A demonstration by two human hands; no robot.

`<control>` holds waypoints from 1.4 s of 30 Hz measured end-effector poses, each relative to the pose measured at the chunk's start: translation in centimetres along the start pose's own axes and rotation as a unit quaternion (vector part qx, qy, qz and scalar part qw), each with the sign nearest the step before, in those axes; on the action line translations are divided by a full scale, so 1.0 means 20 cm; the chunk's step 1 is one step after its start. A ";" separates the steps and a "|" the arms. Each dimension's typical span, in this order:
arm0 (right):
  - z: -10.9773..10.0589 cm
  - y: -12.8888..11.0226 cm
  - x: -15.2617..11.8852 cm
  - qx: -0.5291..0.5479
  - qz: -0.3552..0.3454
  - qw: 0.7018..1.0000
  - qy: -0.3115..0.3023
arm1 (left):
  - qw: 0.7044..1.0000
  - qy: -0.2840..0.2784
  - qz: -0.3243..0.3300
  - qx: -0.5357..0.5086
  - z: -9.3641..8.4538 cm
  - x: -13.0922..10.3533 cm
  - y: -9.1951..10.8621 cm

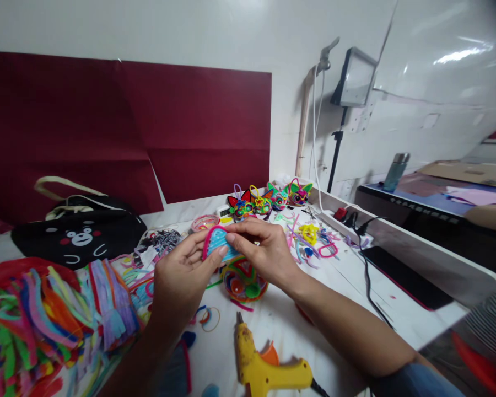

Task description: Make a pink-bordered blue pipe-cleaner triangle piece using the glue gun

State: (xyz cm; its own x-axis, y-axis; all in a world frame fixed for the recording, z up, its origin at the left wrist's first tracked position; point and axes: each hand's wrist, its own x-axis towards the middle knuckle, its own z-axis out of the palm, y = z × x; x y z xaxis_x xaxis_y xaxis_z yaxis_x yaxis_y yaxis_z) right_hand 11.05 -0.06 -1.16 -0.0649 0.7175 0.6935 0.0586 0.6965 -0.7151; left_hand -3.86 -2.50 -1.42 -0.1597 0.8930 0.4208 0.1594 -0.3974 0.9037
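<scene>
Between my two hands is a light-blue pipe-cleaner piece point(218, 242) with a pink curved border. My left hand point(186, 267) pinches its left and lower edge, thumb on the front. From the right, my right hand point(262, 248) grips the piece with thumb and fingers. Just below and behind them rests a round, colourful pipe-cleaner animal head point(246, 281) with a green nose and large eyes, partly covered by my right hand. Nearer to me a yellow glue gun point(268, 366) lies on the white table, its nozzle pointing away.
Several finished animal heads point(261, 203) stand at the back. On the left are bundles of coloured pipe cleaners point(37, 325) and a black bag point(82, 231). Loose pieces point(310, 234), a black phone point(405, 275) and a power cable point(367, 281) lie to the right. Another person's arm point(490, 215) shows far right.
</scene>
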 end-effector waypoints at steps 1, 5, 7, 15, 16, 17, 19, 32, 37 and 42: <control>0.00 0.00 0.00 -0.002 -0.006 1.000 -0.003 | 1.000 0.004 -0.004 -0.006 0.00 0.00 0.00; -0.01 -0.01 0.00 -0.003 -0.025 1.000 -0.017 | 0.999 0.018 -0.027 -0.036 0.01 0.00 0.01; -0.01 -0.01 0.00 -0.003 -0.030 0.999 -0.022 | 0.998 0.021 -0.036 -0.046 0.01 0.00 0.01; -0.01 -0.01 0.01 -0.008 -0.033 0.999 -0.024 | 0.995 0.044 -0.060 -0.065 0.02 0.01 0.02; -0.02 -0.01 0.01 -0.011 -0.031 0.999 -0.024 | 0.995 0.044 -0.059 -0.066 0.02 0.01 0.02; -0.02 -0.01 0.01 -0.013 -0.027 0.999 -0.025 | 0.995 0.045 -0.060 -0.066 0.01 0.01 0.02; -0.02 0.00 0.01 -0.014 -0.018 0.999 -0.030 | 0.995 0.047 -0.061 -0.063 0.01 0.01 0.02; -0.02 -0.03 0.00 -0.087 -0.073 0.992 -0.045 | 0.995 0.068 -0.034 -0.059 0.00 0.02 0.00; -0.01 -0.02 -0.01 -0.079 -0.082 0.992 -0.057 | 0.995 0.065 -0.029 -0.065 0.00 0.02 0.01; -0.01 0.00 0.00 0.016 -0.023 0.997 -0.068 | 0.996 0.064 -0.021 -0.052 0.00 0.02 0.01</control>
State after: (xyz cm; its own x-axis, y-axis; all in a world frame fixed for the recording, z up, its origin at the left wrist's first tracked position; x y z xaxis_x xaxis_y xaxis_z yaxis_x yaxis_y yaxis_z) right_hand 11.33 -0.01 -1.12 -0.2019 0.6756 0.7091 0.0209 0.7268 -0.6866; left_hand -3.86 -2.17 -1.12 -0.2877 0.8780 0.3826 0.0483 -0.3857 0.9214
